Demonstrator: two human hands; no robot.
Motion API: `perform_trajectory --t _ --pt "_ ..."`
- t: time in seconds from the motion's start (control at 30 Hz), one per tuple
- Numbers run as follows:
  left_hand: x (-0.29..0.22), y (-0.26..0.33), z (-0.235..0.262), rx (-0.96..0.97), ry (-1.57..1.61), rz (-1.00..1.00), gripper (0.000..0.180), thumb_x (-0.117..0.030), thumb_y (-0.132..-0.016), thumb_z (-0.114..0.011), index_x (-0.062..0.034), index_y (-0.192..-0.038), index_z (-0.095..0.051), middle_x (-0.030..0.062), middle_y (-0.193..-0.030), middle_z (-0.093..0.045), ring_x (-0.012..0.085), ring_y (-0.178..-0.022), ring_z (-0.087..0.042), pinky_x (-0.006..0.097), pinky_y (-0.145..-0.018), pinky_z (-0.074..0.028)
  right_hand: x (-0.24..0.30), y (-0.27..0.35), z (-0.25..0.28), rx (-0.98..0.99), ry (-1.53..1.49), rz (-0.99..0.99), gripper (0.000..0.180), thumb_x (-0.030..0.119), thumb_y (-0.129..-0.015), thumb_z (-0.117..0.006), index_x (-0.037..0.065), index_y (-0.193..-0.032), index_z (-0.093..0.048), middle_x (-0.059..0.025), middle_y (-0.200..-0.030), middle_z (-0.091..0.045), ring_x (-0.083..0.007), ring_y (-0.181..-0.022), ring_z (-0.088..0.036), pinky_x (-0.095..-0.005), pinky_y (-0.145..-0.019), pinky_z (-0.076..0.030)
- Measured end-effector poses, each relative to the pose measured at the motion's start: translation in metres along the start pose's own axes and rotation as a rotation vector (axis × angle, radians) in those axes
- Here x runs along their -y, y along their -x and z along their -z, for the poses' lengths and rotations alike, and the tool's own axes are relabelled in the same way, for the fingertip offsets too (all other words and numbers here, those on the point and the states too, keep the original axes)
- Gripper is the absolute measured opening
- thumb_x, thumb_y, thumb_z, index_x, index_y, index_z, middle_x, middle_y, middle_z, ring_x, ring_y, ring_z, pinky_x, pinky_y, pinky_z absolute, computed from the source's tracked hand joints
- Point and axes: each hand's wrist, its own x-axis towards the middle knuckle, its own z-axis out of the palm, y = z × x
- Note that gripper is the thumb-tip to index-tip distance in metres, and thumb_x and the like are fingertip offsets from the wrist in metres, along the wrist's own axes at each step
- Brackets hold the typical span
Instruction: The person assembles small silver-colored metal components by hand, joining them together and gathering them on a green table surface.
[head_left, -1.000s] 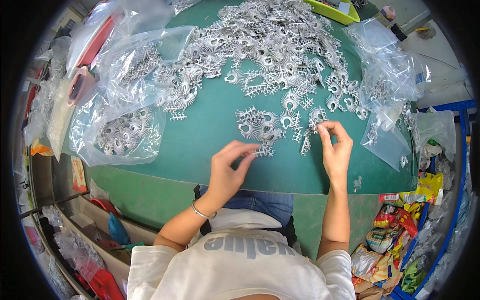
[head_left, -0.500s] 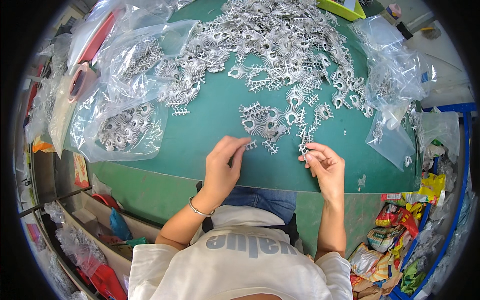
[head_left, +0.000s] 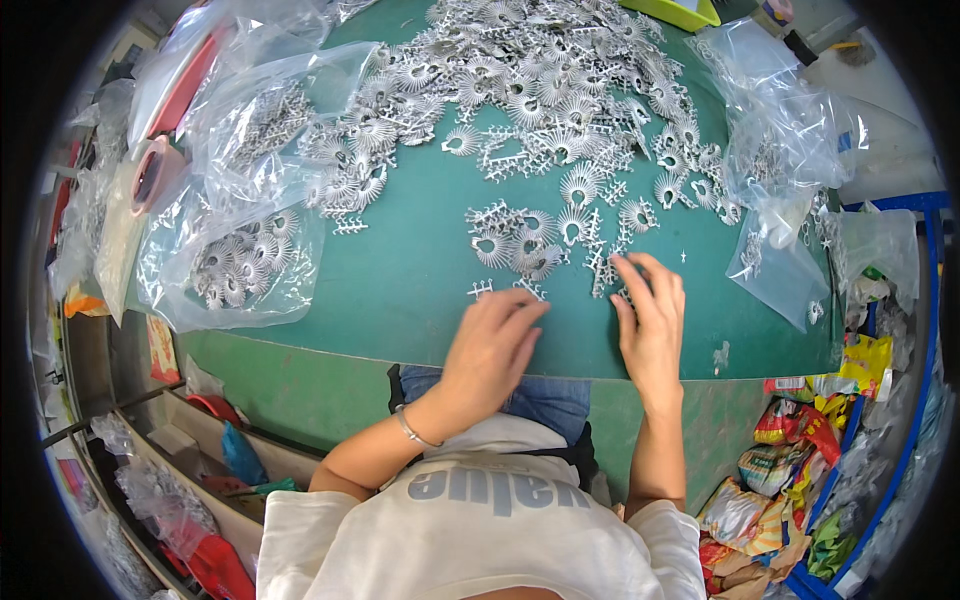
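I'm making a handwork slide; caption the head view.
Left hand and right hand near small grey parts on a green table, a large heap beyond.

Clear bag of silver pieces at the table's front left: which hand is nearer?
Left. Your left hand is to the right of the clear bag, apart from it; your right hand is farther right.

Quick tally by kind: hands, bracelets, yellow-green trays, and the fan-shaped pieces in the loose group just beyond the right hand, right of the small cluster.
Hands: 2 (left hand, right hand)
Bracelet: 1
Yellow-green tray: 1
Fan-shaped pieces: 3
Total: 7
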Motion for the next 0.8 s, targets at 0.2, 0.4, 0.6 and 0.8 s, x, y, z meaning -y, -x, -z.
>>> perform_trajectory --t 0.2,0.4,0.6,0.8 --pt "-0.012 -0.006 -0.010 0.081 0.213 0.065 0.036 0.006 -0.073 -0.062 0.0002 -0.107 -0.055 0.0110 -0.104 -0.053 0.0229 -0.089 -0.055 0.031 -0.075 -0.047 -0.021 -0.002 -0.001 -0.232 -0.365 -0.217 0.009 -0.001 -0.079 -0.060 0.000 -0.087 -0.063 -0.0072 -0.079 -0.062 -0.0148 -0.070 -0.056 -0.0252 -0.059 -0.042" --pt "-0.023 -0.011 -0.019 0.042 0.804 0.381 0.039 0.006 -0.078 -0.060 0.0014 -0.116 -0.051 0.0114 -0.111 -0.053 0.0158 -0.095 -0.054 0.028 -0.079 -0.049 -0.016 0.018 -0.002 0.071 -1.088 -0.616 0.012 0.002 -0.083 -0.060 -0.003 -0.094 -0.062 -0.0023 -0.076 -0.062 -0.0048 -0.065 -0.054 -0.0176 -0.059 -0.042" --pt "-0.007 -0.019 -0.029 0.097 0.978 0.439 0.029 0.006 -0.079 -0.059 0.0037 -0.108 -0.056 0.0112 -0.112 -0.053 0.0166 -0.095 -0.055 0.028 -0.081 -0.049 0.011 0.027 0.003 0.134 -0.847 -0.435 0.013 -0.003 -0.077 -0.063 -0.004 -0.090 -0.063 -0.0042 -0.073 -0.062 -0.0061 -0.061 -0.051 -0.0190 -0.056 -0.039" --pt "-0.022 -0.015 -0.023 -0.138 0.439 0.067 0.024 0.009 -0.070 -0.066 0.0024 -0.093 -0.063 0.0113 -0.096 -0.061 0.0198 -0.083 -0.060 0.027 -0.072 -0.049 0.020 0.020 0.001 -0.196 -0.385 0.003 0.014 -0.004 -0.074 -0.065 -0.004 -0.088 -0.062 -0.0091 -0.072 -0.060 -0.0124 -0.055 -0.051 -0.0241 -0.054 -0.041"
